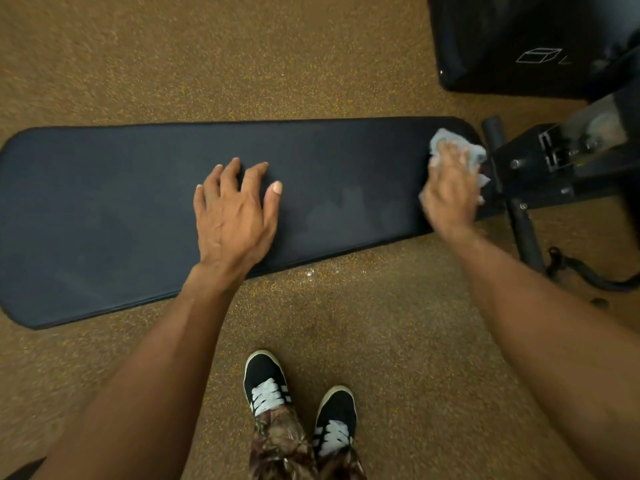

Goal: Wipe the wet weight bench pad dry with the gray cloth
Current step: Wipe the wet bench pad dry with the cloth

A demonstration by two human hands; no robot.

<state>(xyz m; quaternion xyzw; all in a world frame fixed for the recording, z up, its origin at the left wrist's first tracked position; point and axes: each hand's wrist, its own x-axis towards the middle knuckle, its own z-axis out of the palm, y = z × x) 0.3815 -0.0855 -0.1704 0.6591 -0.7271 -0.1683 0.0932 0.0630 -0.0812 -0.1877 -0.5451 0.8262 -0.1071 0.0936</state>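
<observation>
The person is standing over the weight bench pad (104,209), which is lying lengthwise across the view above the speckled floor (381,323). The right hand (450,188) is pressing the gray cloth (441,137) down at the right end of the pad, just beside the black metal frame (526,161). Its fingers are bending over the bunched cloth and holding it, with folds sticking out past the thumb side and the little-finger side; the hand is blurred, so the exact grip is hard to read. The left hand (232,216) is lying flat on the middle of the pad near its near edge, fingers spread and straight, holding nothing and apparently bracing.

Paler, cloudy patches (346,209) are showing on the pad between the two hands, nearer the right one; these are probably the remaining wet film, though glare could be playing a part.

The step in hand seems to be wiping from the right end. To do it well, the cloth should be going flatter under the palm so that more of it is touching the pad. Strokes should be running along the pad's length, overlapping from far edge to near edge, with firm, even pressure through the cloudy patches. The left hand should be shifting leftward ahead of the cloth, so that no strip under it is missed, and the rounded corners need a pass too.
</observation>
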